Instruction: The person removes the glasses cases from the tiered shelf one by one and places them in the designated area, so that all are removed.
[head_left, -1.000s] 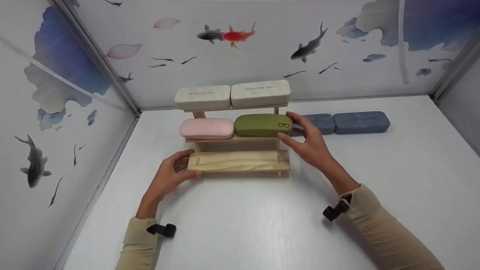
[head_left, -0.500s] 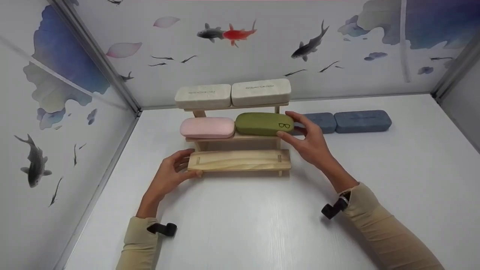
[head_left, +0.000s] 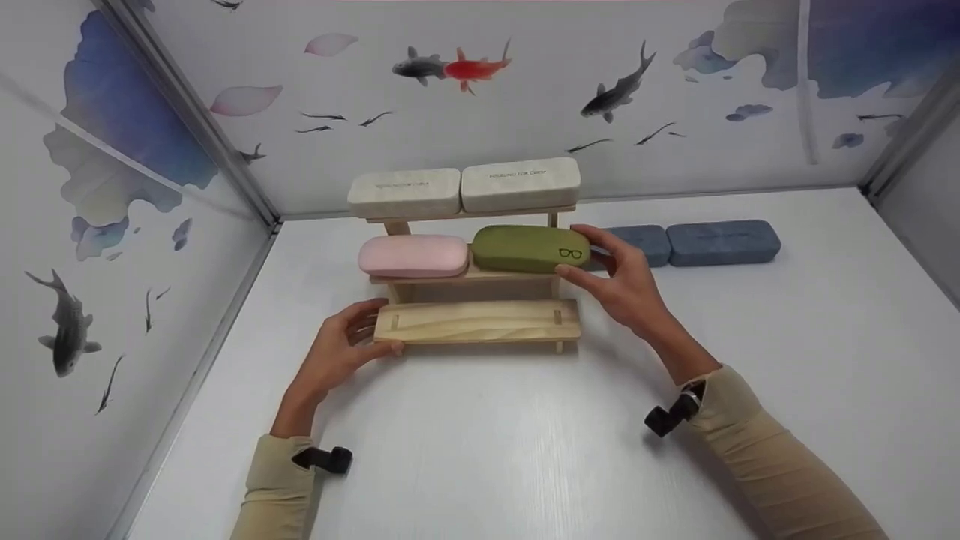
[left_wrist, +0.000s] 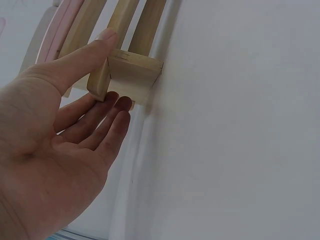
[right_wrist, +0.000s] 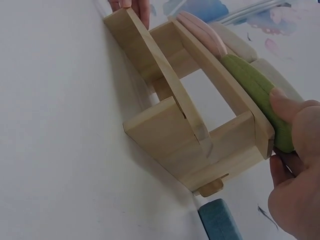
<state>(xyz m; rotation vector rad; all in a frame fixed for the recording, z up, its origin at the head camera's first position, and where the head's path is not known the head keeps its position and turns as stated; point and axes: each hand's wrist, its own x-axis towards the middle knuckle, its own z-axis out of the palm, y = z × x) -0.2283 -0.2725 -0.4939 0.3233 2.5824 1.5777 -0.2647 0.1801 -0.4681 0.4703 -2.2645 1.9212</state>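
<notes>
From the head, the right hand [head_left: 619, 289] pinches the three o'clock end of a green case [head_left: 525, 249], its thumb at the near edge. That case sits on the middle board [right_wrist: 225, 84] of a wooden rack [head_left: 480, 319], just beside a pink case [head_left: 412, 256] at its nine o'clock. Two pale cases [head_left: 521, 186] lie on top toward twelve, and two blue cases [head_left: 724, 242] rest end to end on the white table [head_left: 480, 450] toward three, one partly behind the right hand. Only this view shows the glasses outline [head_left: 571, 253] on the green case. At the rack's eight o'clock, the left hand [head_left: 341, 345] grips the end of the lowest board [head_left: 480, 330].

The left wrist view opens up that hold: the palm, the thumb laid over the board, the fingers curled on its other side, and a sliver of pink toward ten.

The right wrist view looks in from the rack's side: a small wooden peg [right_wrist: 211, 187] juts out toward five, with part of one blue case below it. The right thumb presses the green case, the fingers behind partly hidden; between eleven and twelve, the left fingertips meet the rack's far end
</notes>
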